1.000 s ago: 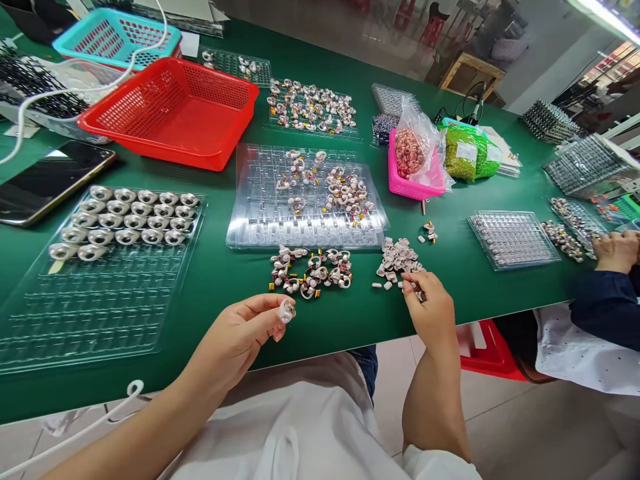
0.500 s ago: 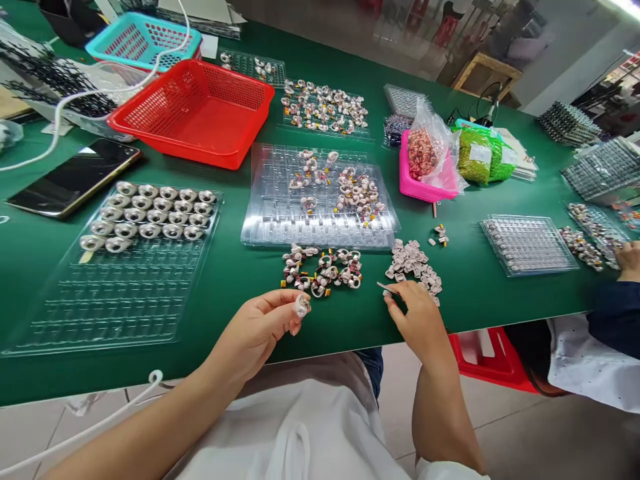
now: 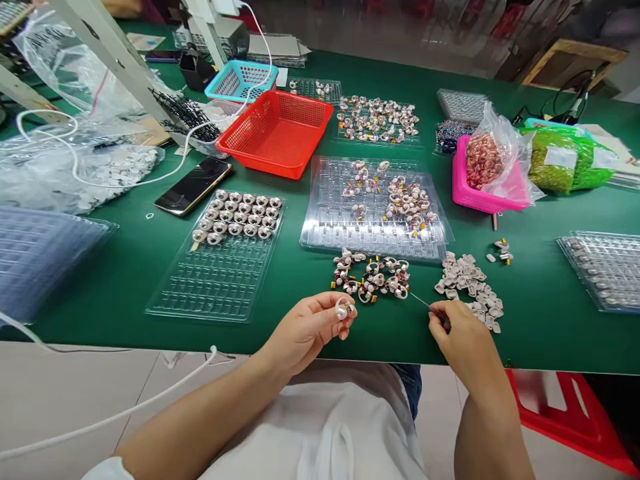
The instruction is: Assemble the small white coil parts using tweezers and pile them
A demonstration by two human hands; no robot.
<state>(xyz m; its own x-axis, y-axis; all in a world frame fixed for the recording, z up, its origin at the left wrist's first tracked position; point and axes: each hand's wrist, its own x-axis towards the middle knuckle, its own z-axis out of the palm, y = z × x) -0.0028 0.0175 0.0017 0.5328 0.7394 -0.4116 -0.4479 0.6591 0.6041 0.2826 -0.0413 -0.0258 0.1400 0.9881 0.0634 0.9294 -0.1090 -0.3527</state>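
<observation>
My left hand (image 3: 303, 335) pinches a small whitish ring-shaped part (image 3: 344, 309) between thumb and fingertips, above the table's front edge. My right hand (image 3: 466, 341) is closed round a thin metal tool, which looks like tweezers (image 3: 420, 301); its tip points left, apart from the held part. Just beyond my hands lies a pile of similar ring-shaped parts (image 3: 373, 277) with dark red and yellow bits. Beside my right hand is a heap of small pale caps (image 3: 465, 277). Behind the pile, more ring-shaped parts (image 3: 410, 203) lie on clear plastic trays (image 3: 330, 227).
On the left, a clear tray (image 3: 210, 287) holds rows of silvery parts (image 3: 240, 213), near a phone (image 3: 193, 185). A red basket (image 3: 280, 137) stands behind. To the right are a pink basket (image 3: 487, 193), green bags (image 3: 555, 160) and a filled tray (image 3: 610, 267). A white cable (image 3: 165, 177) crosses the left side.
The view has swung left, so the table's things appear farther right. The tool in my right hand now points left with more of its length showing. My left hand keeps hold of the ring-shaped part.
</observation>
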